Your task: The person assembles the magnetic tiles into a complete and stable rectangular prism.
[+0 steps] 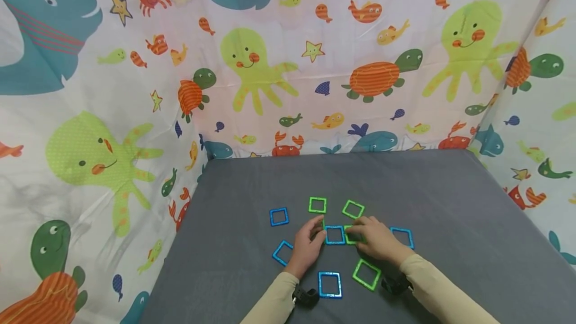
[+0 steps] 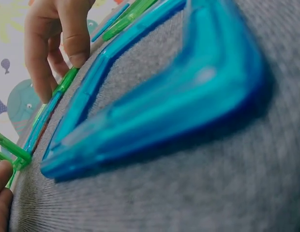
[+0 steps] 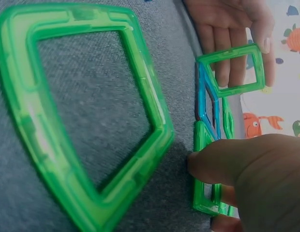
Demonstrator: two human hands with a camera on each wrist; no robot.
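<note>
On the grey table a blue square magnetic tile (image 1: 335, 243) lies flat between my hands. My left hand (image 1: 307, 246) holds a green square tile (image 3: 232, 51) upright at the blue tile's left edge, with fingers behind its frame and the thumb at its outer side. My right hand (image 1: 378, 239) pinches another green square tile (image 3: 199, 193) between thumb and fingers. This one lies flat against the blue tile's right edge, and the hand covers much of it in the head view.
Loose tiles lie around: green ones behind (image 1: 317, 212) and front right (image 1: 363, 284), blue ones at left (image 1: 279, 223), front (image 1: 330, 295) and right (image 1: 402, 229). A patterned sea-animal curtain (image 1: 288, 104) surrounds the table (image 1: 216, 274).
</note>
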